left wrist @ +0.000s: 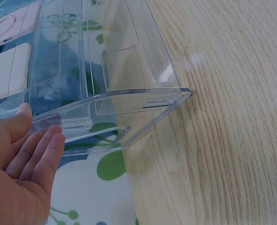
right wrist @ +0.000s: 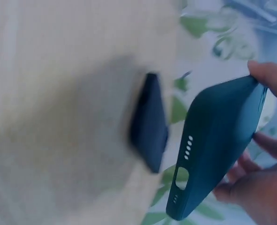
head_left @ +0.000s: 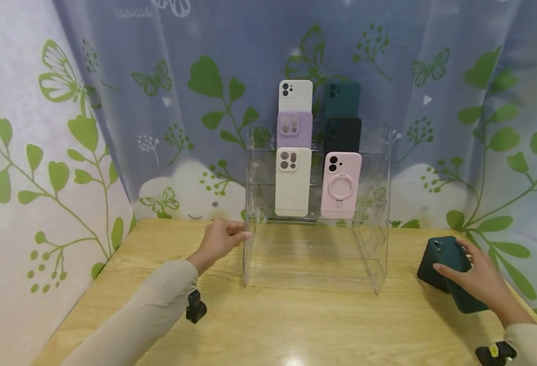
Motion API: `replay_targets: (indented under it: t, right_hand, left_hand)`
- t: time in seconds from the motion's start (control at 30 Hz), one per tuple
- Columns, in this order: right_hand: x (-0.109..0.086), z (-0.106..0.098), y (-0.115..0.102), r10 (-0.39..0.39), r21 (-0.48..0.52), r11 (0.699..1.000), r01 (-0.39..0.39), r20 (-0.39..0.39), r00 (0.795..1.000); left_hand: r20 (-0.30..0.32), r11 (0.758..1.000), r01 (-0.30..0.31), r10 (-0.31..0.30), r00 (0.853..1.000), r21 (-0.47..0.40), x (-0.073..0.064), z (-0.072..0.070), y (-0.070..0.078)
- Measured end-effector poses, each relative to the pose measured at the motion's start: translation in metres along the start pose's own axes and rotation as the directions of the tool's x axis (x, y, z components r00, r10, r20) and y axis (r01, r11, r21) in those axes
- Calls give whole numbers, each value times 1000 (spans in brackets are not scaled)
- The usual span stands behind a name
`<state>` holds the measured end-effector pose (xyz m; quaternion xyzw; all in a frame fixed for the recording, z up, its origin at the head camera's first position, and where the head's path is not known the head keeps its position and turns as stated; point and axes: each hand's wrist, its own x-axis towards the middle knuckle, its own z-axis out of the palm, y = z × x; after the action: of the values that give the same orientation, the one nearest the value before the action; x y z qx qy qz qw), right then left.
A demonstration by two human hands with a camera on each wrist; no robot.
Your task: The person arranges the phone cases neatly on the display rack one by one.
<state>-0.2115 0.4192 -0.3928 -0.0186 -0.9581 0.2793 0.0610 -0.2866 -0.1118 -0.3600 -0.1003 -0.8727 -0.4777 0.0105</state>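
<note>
A clear acrylic display stand (head_left: 316, 249) with stepped tiers is upright on the table. My left hand (head_left: 220, 240) holds its left side panel at the edge, thumb (left wrist: 20, 123) and fingers on the clear plastic. At the far right, my right hand (head_left: 481, 277) grips a dark green phone case (head_left: 456, 264) by its long sides, tilted above the table. The case's bottom edge, with its port opening and small holes, shows in the right wrist view. Close beside it sits a dark block-like object (right wrist: 150, 124), partly hidden by the case in the head view.
On the stand, the left column has a white case (head_left: 298, 94), a lilac case (head_left: 302, 137) and a cream case (head_left: 293, 190). The right column has a teal case (head_left: 348, 101), a black case (head_left: 348, 134) and a pink ring case (head_left: 340, 195). A patterned curtain (head_left: 232, 30) hangs behind.
</note>
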Motion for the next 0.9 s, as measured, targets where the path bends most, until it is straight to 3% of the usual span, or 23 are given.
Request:
replay_targets:
  t: [0.23,0.47,0.9]
  right_hand:
    - [-2,-11,-39,22,81,997,-11,-137,990]
    - [-9,-16,-86,4,136,990,29,-235,972]
    - [-4,-2,-165,-50,173,979,109,-316,947]
  left_hand:
    - [6,1000,14,-14,1000,2,1,0,1]
    - [3,1000,18,-18,1000,10,1,0,1]
    - [4,1000,21,-21,1000,17,0,-1,2]
